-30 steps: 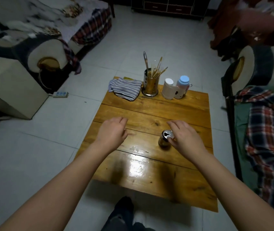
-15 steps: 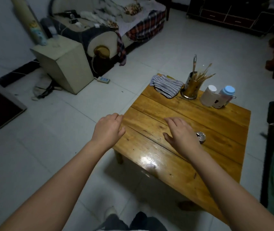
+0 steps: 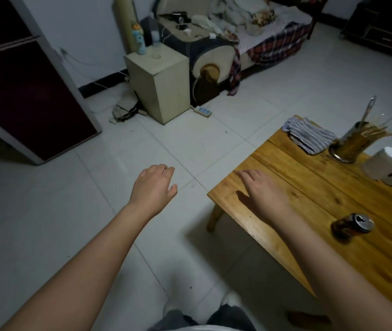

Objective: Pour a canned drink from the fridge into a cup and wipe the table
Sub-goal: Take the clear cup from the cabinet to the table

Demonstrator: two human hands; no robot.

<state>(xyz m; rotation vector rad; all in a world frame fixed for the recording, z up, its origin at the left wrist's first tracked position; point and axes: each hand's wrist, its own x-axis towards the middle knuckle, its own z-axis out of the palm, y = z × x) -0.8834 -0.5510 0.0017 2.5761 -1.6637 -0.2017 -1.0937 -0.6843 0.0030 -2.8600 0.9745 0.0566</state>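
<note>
An opened dark drink can (image 3: 352,226) stands upright on the low wooden table (image 3: 314,187), near its front edge. At the table's far corner lies a striped cloth (image 3: 309,137). A white cup (image 3: 383,167) lies beside a metal holder of chopsticks (image 3: 350,144). Held over the table's left corner, my right hand (image 3: 264,194) has relaxed fingers and holds nothing, well left of the can. My left hand (image 3: 154,187) hangs over the tiled floor, loosely curled and empty.
A dark red fridge (image 3: 23,91) stands at the left wall. A beige cabinet (image 3: 159,84) and a cluttered sofa (image 3: 238,39) sit behind. A power strip (image 3: 203,111) lies on the floor. Light tiles spread between the fridge and table.
My right hand has let go of the can and drawn left. The view has swung left, bringing the fridge into sight and pushing the table to the right.
</note>
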